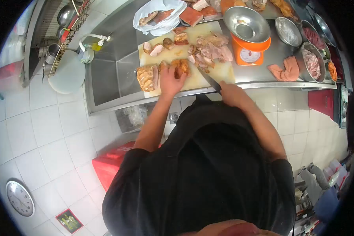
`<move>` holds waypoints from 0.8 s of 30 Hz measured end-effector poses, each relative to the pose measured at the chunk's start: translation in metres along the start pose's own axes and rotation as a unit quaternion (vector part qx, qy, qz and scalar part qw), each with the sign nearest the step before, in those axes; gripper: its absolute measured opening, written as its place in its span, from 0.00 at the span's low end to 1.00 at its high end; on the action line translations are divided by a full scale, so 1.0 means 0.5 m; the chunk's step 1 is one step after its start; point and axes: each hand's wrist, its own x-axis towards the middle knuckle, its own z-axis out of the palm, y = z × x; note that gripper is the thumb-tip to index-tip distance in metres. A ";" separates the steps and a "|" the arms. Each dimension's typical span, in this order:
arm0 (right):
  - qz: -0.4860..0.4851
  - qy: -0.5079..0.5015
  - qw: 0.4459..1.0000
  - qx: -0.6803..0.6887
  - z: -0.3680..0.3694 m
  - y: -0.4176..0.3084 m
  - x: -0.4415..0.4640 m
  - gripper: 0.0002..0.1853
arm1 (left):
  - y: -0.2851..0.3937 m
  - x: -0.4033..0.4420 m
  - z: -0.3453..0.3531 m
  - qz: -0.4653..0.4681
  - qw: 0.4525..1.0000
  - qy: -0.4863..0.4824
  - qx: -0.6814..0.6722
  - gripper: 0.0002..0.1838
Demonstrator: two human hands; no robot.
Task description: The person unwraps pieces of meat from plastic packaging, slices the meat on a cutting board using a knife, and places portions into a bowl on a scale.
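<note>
My right hand (233, 94) is closed around the handle of a knife (210, 80), its blade pointing up and left over the white cutting board (196, 83). The fingers of my left hand (173, 81) are curled over a browned piece of roast pork (181, 67), pressing it to the board. Left of that hand sits a larger golden-skinned pork block (147, 78). Cut meat pieces (214, 46) lie heaped near the knife tip. Several smaller chunks, among them a pork chunk (157, 50), rest farther back.
An orange scale (249, 56) with a steel bowl (247, 24) stands right of the board. Beyond it are a cloth (286, 70) and a pot of sliced meat (312, 65). A plastic bag with meat (158, 17) lies behind; the sink (118, 72) is on the left.
</note>
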 end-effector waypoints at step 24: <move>-0.031 0.083 0.989 0.122 -0.014 0.100 -0.004 0.12 | 0.101 -0.057 0.008 0.126 0.983 -0.120 0.055 0.42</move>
